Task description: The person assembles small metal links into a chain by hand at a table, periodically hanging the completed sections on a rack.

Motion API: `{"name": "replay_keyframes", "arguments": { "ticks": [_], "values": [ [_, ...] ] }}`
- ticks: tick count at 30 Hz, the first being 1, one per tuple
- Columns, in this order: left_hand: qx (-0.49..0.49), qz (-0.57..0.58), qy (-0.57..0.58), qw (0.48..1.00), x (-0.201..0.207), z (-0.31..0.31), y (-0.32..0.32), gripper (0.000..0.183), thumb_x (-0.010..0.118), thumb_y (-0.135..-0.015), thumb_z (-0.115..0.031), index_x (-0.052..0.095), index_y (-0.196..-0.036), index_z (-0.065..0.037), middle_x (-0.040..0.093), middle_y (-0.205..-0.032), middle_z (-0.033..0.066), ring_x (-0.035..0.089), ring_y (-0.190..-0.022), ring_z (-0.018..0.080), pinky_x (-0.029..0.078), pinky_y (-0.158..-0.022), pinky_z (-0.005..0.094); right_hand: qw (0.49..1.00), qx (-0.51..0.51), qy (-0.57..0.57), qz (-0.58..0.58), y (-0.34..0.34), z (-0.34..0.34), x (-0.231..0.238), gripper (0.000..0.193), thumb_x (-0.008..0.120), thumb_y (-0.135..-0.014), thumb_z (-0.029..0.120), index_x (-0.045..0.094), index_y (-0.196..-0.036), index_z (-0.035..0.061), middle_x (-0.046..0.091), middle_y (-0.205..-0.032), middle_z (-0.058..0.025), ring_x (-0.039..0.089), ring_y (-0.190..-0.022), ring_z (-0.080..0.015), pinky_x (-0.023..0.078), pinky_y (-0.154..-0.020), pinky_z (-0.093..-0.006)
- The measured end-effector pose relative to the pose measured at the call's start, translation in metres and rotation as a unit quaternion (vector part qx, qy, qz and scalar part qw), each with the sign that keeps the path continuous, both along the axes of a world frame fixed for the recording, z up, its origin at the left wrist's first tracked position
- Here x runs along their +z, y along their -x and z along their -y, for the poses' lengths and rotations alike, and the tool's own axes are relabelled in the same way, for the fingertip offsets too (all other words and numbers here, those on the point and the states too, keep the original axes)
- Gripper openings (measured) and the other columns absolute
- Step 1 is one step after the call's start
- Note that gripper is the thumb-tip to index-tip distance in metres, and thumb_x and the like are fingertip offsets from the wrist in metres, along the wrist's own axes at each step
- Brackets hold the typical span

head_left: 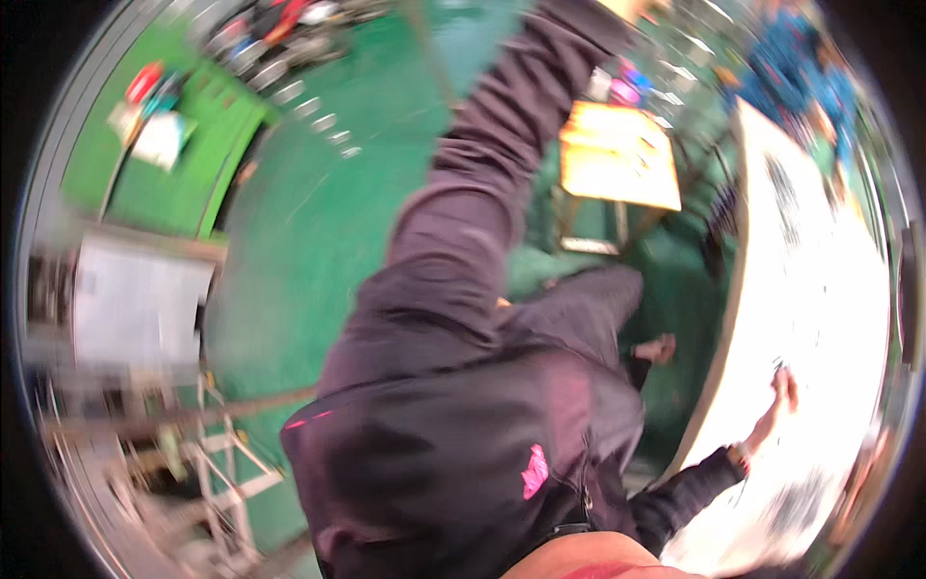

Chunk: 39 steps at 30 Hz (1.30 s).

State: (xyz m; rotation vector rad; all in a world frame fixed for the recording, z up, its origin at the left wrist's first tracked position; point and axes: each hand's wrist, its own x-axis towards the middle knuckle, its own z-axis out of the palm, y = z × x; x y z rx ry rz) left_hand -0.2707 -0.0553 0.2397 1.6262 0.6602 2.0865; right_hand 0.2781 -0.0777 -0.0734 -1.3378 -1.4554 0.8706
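My left arm, in a dark sleeve, stretches up past the top of the view. Only a blurred bit of my left hand (pixel 637 8) shows at the top edge, so its fingers and anything in them are hidden. To the right, my right hand (pixel 775 410) is over a long white panel (pixel 762 318) with dark smudged patches. Its fingers are drawn together near the panel's surface around a small dark thing (pixel 779 366), too blurred to name. My dark jacket (pixel 415 454) fills the lower middle.
A small wooden stool or table (pixel 622 159) stands ahead on the green floor (pixel 309 222). At the left are a green table (pixel 198 125), a white board (pixel 140 304) and a metal frame (pixel 227 463). A person in blue (pixel 786 63) is beyond the panel.
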Motion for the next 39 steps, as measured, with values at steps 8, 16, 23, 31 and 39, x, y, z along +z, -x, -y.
{"name": "replay_keyframes", "arguments": {
  "ticks": [8, 16, 23, 31, 39],
  "values": [
    [0.239, -0.037, -0.143, 0.960, 0.042, 0.081, 0.073, 0.017, 0.054, -0.089, -0.012, 0.055, -0.103, -0.002, 0.059, -0.085, 0.0045, 0.054, -0.076, 0.0122, 0.046, -0.064, 0.0247, 0.874, 0.304, -0.085, 0.369, 0.176, -0.055, -0.085, 0.008, 0.062, -0.074, 0.001, 0.066, -0.080, 0.0051, 0.067, -0.074, -0.0110, 0.065, -0.067, -0.0206, 0.050, -0.065, -0.0325],
    [0.350, 0.001, -0.085, 0.933, 0.070, 0.162, 0.177, 0.017, 0.052, -0.087, -0.010, 0.061, -0.099, -0.003, 0.056, -0.070, 0.0011, 0.050, -0.056, 0.0092, 0.042, -0.047, 0.0240, 0.833, 0.249, -0.186, 0.457, 0.134, -0.093, -0.136, 0.012, 0.059, -0.067, -0.002, 0.067, -0.071, 0.0060, 0.065, -0.070, -0.0150, 0.064, -0.065, -0.0304, 0.051, -0.063, -0.0381],
    [0.562, -0.056, -0.114, 0.817, 0.082, 0.227, 0.246, 0.014, 0.055, -0.085, -0.005, 0.062, -0.096, -0.001, 0.063, -0.083, 0.0080, 0.056, -0.077, 0.0159, 0.046, -0.069, 0.0291, 0.833, 0.196, -0.164, 0.490, 0.132, -0.088, -0.126, 0.014, 0.059, -0.068, -0.002, 0.068, -0.073, 0.0065, 0.065, -0.073, -0.0159, 0.065, -0.070, -0.0301, 0.051, -0.066, -0.0388],
    [0.553, -0.067, -0.175, 0.812, 0.126, 0.302, 0.311, 0.007, 0.057, -0.085, -0.008, 0.062, -0.085, -0.003, 0.062, -0.068, 0.0049, 0.057, -0.058, 0.0147, 0.048, -0.055, 0.0279, 0.825, 0.179, -0.151, 0.514, 0.134, -0.079, -0.129, 0.015, 0.058, -0.069, -0.002, 0.068, -0.075, 0.0068, 0.065, -0.075, -0.0174, 0.064, -0.072, -0.0320, 0.051, -0.066, -0.0402],
    [0.347, -0.209, -0.191, 0.894, 0.164, 0.342, 0.271, 0.007, 0.053, -0.090, -0.019, 0.052, -0.090, -0.012, 0.057, -0.078, 0.0033, 0.056, -0.066, 0.0177, 0.049, -0.057, 0.0326, 0.808, 0.230, -0.227, 0.492, 0.142, -0.106, -0.140, 0.009, 0.053, -0.081, 0.010, 0.058, -0.075, 0.0048, 0.060, -0.079, -0.0161, 0.058, -0.076, -0.0359, 0.047, -0.067, -0.0456]
  ]
}}
